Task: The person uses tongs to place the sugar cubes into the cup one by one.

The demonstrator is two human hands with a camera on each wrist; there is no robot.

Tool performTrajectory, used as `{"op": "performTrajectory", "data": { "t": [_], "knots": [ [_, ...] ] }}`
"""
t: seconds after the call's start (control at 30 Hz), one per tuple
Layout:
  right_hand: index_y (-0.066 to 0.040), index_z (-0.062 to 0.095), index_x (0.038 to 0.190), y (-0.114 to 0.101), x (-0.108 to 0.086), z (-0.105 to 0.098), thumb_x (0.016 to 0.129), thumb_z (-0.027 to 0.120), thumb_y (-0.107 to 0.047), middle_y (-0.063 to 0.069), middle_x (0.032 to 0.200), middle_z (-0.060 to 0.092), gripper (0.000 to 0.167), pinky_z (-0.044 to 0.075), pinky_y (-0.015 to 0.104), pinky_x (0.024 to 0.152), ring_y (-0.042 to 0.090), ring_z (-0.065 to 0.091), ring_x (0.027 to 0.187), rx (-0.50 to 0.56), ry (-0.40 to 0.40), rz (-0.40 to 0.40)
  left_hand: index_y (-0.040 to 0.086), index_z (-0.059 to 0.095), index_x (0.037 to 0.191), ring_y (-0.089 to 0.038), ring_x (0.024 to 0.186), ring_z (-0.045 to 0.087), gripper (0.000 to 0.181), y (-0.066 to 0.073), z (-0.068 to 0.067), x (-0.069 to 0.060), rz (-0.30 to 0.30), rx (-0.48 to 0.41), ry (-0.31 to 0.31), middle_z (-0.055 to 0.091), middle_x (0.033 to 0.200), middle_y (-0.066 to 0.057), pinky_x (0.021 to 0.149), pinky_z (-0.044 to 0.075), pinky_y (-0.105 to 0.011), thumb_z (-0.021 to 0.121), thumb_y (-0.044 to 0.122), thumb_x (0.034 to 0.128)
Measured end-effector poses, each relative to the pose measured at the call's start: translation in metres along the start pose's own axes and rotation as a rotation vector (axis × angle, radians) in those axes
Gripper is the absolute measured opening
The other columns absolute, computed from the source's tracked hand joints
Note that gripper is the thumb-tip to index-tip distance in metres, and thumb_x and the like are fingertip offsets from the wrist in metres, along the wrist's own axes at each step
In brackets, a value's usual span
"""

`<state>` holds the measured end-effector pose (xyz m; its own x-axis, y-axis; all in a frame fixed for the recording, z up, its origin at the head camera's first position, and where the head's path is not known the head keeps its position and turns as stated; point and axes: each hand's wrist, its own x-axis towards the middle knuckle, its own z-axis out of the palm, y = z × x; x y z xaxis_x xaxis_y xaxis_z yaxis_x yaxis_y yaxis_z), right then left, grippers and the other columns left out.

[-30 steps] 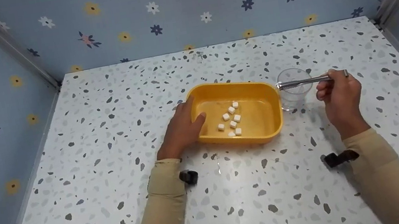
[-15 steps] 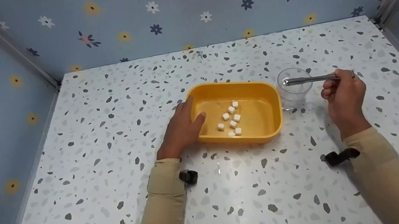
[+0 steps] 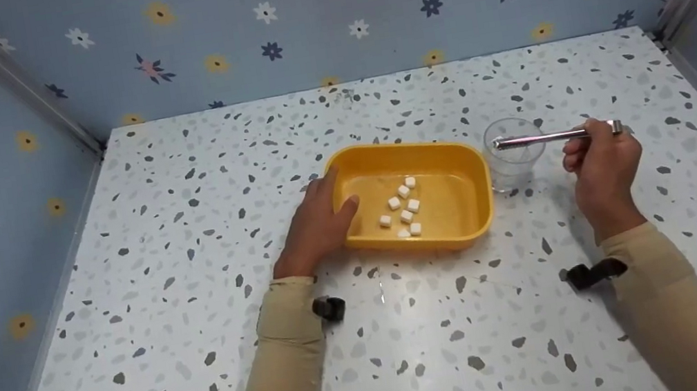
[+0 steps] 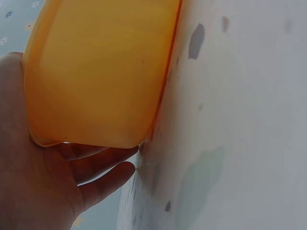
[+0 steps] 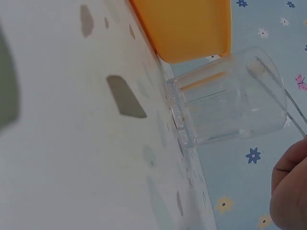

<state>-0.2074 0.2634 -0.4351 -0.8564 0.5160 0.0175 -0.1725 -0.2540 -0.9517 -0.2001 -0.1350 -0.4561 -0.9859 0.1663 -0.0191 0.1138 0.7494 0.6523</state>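
My left hand (image 3: 318, 225) holds the left end of a yellow plastic tub (image 3: 466, 187), the thumb over the rim and the fingers along the outer wall. Several small white cubes (image 3: 414, 206) lie on the tub's floor. To the tub's right stands a clear plastic cup (image 5: 216, 108). My right hand (image 3: 607, 172) pinches metal tongs (image 3: 552, 136) that lie nearly level across the cup's mouth. In the right wrist view their tips dip inside the rim with a small whitish piece (image 5: 257, 68) between them, blurred through the plastic.
A white speckled tabletop (image 3: 470, 344) lies under everything. Blue flowered panels (image 3: 326, 10) close in the back and both sides. The cup stands close to the tub's right end.
My right hand has shifted slightly to the right. The tong tips have gone from the cup's left rim to within its mouth. The left hand and tub have stayed put.
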Motion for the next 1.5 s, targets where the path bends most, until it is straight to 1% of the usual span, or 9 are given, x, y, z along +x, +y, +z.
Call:
{"op": "performTrajectory", "data": {
  "t": [0.2,0.4,0.63,0.83,0.97,1.07,1.23,1.33,1.5],
  "knots": [
    [0.004,0.058,0.097,0.0008,-0.0006,0.0000,0.102,0.051,-0.017,0.010,0.064,0.060,0.023,0.047,0.022,0.047,0.014,0.053,0.047,-0.020,-0.005,-0.028,0.014,0.025,0.160,-0.028,0.125,0.050,0.071,0.0003,-0.0002,-0.0010,-0.015,-0.009,0.000,0.040,0.149,-0.011,0.109,0.038,-0.043,0.049,0.043,0.1008],
    [0.002,0.060,0.098,-0.0003,-0.0006,-0.0007,0.102,0.051,-0.020,0.010,0.067,0.060,0.024,0.048,0.022,0.049,0.015,0.054,0.050,-0.067,0.001,-0.017,0.014,0.026,0.160,-0.028,0.125,0.050,0.070,0.0006,-0.0001,-0.0010,-0.007,-0.007,0.006,0.041,0.148,-0.012,0.108,0.039,-0.044,0.049,0.043,0.1009],
    [0.002,0.061,0.094,-0.0012,-0.0013,0.0011,0.101,0.053,-0.018,0.009,0.065,0.059,0.023,0.047,0.021,0.046,0.013,0.053,0.048,-0.085,0.024,-0.034,0.013,0.025,0.160,-0.029,0.124,0.050,0.070,0.0009,-0.0004,-0.0013,-0.014,-0.010,0.003,0.041,0.148,-0.012,0.108,0.039,-0.044,0.049,0.043,0.1008],
    [0.003,0.061,0.090,0.0004,-0.0022,0.0014,0.100,0.054,-0.016,0.009,0.063,0.059,0.023,0.046,0.021,0.045,0.013,0.053,0.047,-0.084,0.016,-0.041,0.016,0.025,0.160,-0.029,0.127,0.050,0.071,0.0016,-0.0004,-0.0032,-0.033,-0.016,0.000,0.039,0.150,-0.010,0.109,0.038,-0.044,0.049,0.044,0.1004],
    [0.003,0.061,0.086,0.0007,-0.0024,0.0009,0.099,0.055,-0.016,0.008,0.062,0.057,0.024,0.045,0.021,0.044,0.013,0.052,0.046,-0.095,0.013,-0.046,0.016,0.025,0.160,-0.030,0.127,0.050,0.070,0.0019,-0.0004,-0.0029,-0.020,-0.018,0.002,0.040,0.150,-0.011,0.108,0.039,-0.045,0.049,0.043,0.1008],
    [0.003,0.062,0.087,0.0014,-0.0027,0.0005,0.099,0.055,-0.015,0.008,0.061,0.057,0.023,0.044,0.021,0.043,0.013,0.051,0.045,-0.075,0.007,-0.048,0.017,0.025,0.160,-0.027,0.124,0.050,0.069,0.0021,0.0002,-0.0012,-0.026,-0.014,-0.005,0.040,0.149,-0.010,0.109,0.038,-0.044,0.049,0.043,0.1008],
    [0.005,0.063,0.088,0.0035,-0.0031,0.0006,0.098,0.057,-0.012,0.008,0.060,0.056,0.021,0.043,0.021,0.042,0.013,0.050,0.044,-0.021,-0.013,-0.036,0.018,0.025,0.160,-0.025,0.120,0.050,0.069,0.0007,0.0015,0.0002,-0.057,-0.002,-0.014,0.040,0.148,-0.009,0.109,0.038,-0.043,0.049,0.043,0.1004],
    [0.005,0.063,0.088,0.0037,-0.0029,0.0004,0.096,0.058,-0.011,0.008,0.060,0.056,0.019,0.042,0.021,0.042,0.013,0.050,0.044,-0.008,-0.014,-0.030,0.017,0.025,0.160,-0.026,0.121,0.050,0.069,0.0004,0.0013,-0.0001,-0.052,-0.005,-0.009,0.040,0.148,-0.011,0.108,0.038,-0.044,0.049,0.042,0.1005],
    [0.004,0.064,0.089,0.0013,-0.0030,-0.0012,0.096,0.058,-0.011,0.007,0.060,0.056,0.018,0.042,0.021,0.042,0.013,0.050,0.044,-0.030,0.001,-0.032,0.015,0.025,0.160,-0.027,0.125,0.049,0.069,0.0034,-0.0002,0.0000,-0.042,-0.003,-0.010,0.039,0.150,-0.013,0.110,0.037,-0.044,0.048,0.042,0.1008]
  ]
}}
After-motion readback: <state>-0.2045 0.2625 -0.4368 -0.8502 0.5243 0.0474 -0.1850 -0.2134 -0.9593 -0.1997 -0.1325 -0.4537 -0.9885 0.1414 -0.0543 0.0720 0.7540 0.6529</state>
